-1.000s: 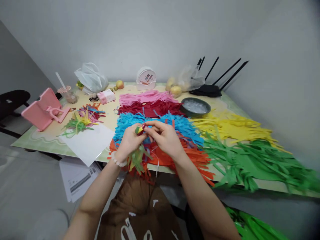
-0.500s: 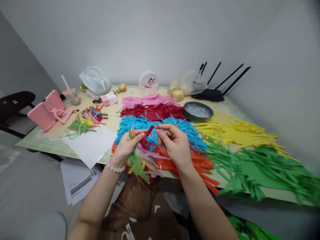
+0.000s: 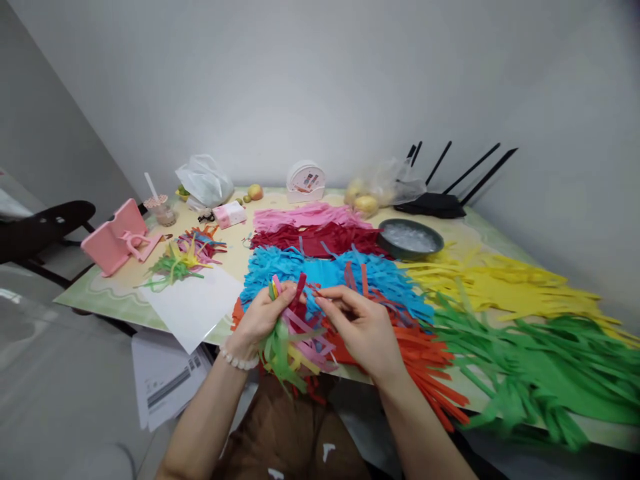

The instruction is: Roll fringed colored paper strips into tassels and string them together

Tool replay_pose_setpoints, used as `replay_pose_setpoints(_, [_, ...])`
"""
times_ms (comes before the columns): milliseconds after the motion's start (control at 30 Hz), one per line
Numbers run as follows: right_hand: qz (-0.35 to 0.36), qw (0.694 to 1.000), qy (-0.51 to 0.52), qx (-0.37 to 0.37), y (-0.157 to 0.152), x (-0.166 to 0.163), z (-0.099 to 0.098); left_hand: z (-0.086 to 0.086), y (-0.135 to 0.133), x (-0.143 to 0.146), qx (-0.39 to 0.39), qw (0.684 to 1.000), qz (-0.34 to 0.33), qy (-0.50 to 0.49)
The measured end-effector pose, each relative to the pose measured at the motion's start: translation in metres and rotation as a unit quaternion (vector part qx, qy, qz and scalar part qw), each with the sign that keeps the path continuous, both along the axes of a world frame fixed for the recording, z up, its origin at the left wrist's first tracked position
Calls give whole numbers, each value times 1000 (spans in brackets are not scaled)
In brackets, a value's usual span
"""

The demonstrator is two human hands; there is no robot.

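Observation:
My left hand (image 3: 263,317) is closed around a bundle of paper strips (image 3: 293,337), green, yellow, pink and dark red, whose loose ends hang below the fist over the table's front edge. My right hand (image 3: 363,327) is beside it with thumb and fingers pinched near a dark red strip (image 3: 300,290) sticking up from the bundle. Both hands hover over the blue fringed paper (image 3: 330,273) and orange fringed paper (image 3: 425,360).
Fringed sheets lie in rows: pink (image 3: 305,217), dark red (image 3: 320,237), yellow (image 3: 500,280), green (image 3: 540,360). A dark bowl (image 3: 410,239), a finished multicoloured bundle (image 3: 183,257), white paper (image 3: 193,303), a pink stand (image 3: 117,237), bags, fruit and a router (image 3: 435,203) stand around.
The bundle's top was pinched between both hands; now the right hand has drawn slightly away and a dark red strip stands up from the bundle. The view has shifted down and right.

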State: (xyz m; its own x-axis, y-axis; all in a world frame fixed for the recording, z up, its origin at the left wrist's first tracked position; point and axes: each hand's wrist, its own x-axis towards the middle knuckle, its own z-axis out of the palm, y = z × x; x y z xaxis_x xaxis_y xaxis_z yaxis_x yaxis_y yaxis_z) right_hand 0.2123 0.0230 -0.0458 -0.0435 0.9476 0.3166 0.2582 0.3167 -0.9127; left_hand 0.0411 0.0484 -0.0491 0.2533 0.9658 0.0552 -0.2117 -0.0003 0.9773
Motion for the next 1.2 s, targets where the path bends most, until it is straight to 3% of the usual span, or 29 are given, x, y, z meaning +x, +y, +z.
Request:
replay_pose_setpoints(200, [7,1000,-23,3,-1,-2,6,2,-1,2,-23,997,-66,-16])
replay_pose_setpoints(533, [3,999,-36,-1,-2,1,9,6,-3,3,8,999,-26,17])
replay_pose_setpoints(1200, [20,999,-25,-24,-2,4,11,6,-3,3,-55,996,-61,-41])
